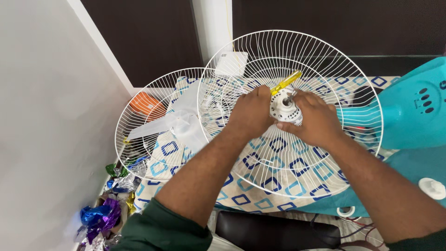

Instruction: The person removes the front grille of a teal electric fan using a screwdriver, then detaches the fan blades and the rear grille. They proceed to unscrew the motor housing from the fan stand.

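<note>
Head view: we saw the left hand [252, 113] clenched around a screwdriver with a yellow handle [285, 82], the handle slanting away toward one o'clock from the fist. The right hand [316, 122] gripped the white motor hub [284, 110] from its three o'clock side, fingers wrapped beneath it, the short shaft showing at the hub's top. The hub sat at the centre of a white wire fan guard [325, 60], tilted up toward us, both hands working inside its ring. At nine o'clock from that guard lay a second wire guard [134, 121], the two overlapping, with translucent fan blades [183, 122] resting inside it. Both lay over a cloth patterned with blue squares [260, 188]. At three o'clock we noted a teal fan body [413, 111]; at five o'clock, a small white cap [432, 187]. Crumpled shiny foil [100, 218] lay at seven o'clock beside the white wall [51, 116].
</note>
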